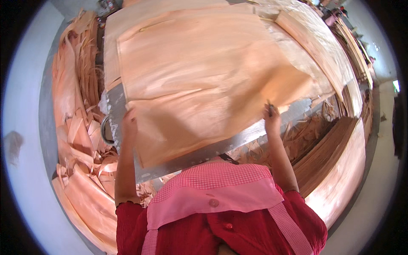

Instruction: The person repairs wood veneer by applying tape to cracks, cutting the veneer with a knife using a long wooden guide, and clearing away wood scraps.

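A large, thin, orange-tan wood veneer sheet (187, 106) lies over a metal-topped table (199, 152) in front of me, its right corner lifted and curled. My left hand (129, 120) is closed on the sheet's left edge, fingers pinched at a corner. At the right edge, my right hand (272, 120) is closed around a small dark tool (269, 108), its kind too small to make out. That hand is close against the raised edge of the sheet; whether it also grips the veneer is hard to see. More veneer sheets (111, 55) lie beneath.
Torn veneer strips (80, 140) are heaped along the left side. Stacked brown veneer (327, 157) lies at the right, with scraps (304, 134) beside it. A rolled veneer piece (310, 51) rests at the far right. A metal ring handle (104, 130) juts from the table's left side.
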The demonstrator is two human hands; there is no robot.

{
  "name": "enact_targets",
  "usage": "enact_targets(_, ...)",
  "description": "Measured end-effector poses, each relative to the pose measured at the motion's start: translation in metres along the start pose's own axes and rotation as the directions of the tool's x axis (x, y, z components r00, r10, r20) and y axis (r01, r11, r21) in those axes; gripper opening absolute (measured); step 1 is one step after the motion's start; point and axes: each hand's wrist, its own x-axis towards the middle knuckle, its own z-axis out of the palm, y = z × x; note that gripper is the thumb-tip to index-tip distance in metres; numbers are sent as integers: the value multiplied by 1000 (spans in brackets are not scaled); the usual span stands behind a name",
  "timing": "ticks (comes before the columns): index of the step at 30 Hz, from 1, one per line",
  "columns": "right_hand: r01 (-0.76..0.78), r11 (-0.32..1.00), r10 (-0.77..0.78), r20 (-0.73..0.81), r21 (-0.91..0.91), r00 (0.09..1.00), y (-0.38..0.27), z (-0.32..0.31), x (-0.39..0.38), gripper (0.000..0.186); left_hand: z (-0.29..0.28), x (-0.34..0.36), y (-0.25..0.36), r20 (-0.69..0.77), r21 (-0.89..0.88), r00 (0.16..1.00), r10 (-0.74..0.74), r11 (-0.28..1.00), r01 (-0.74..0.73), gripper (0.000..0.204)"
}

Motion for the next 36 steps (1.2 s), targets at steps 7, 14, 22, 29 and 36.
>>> enact_targets(7, -665, 635, 655, 183, 392, 733, 53, 19, -34, 31, -15, -28, -10, -145, -214, 952, -268, 948, 234, 44)
enact_targets(14, -705, 610, 661, 259, 362, 705, 37, 34, -56, 34, -18, -67, -75, 57, -342, 886, -461, 824, 451, 43)
enact_targets(22, -763, 575, 733, 228, 295, 641, 53, -1, -50, 32, -25, -9, 25, 10, -130, 1000, -18, 991, 19, 52)
enact_targets(29, -708, 596, 655, 281, 378, 702, 32, 14, -48, 36, -61, 5, -6, -45, -160, 999, -29, 987, 22, 57)
enact_targets(36, -720, 634, 601, 407, 283, 688, 2, 30, -67, 32, -34, -52, -118, 189, -453, 892, -410, 770, 450, 53)
